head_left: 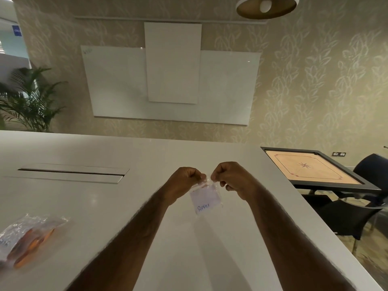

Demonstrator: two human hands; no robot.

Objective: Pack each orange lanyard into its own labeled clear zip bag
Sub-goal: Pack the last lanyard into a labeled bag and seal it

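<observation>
Bag held up over the table

My left hand (pixel 184 181) and right hand (pixel 228 179) pinch the top corners of the bag (pixel 206 198) marked "APPLE"; packed bags (pixel 27 238) lie far left on the table (pixel 126 206).

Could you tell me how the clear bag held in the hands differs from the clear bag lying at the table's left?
The small clear zip bag with a white label hangs pinched at its top between the left hand and right hand; the crinkled clear bag lies on the white table. The held bag shows nothing orange; the lying one holds orange lanyard material. Both are clear plastic.
</observation>
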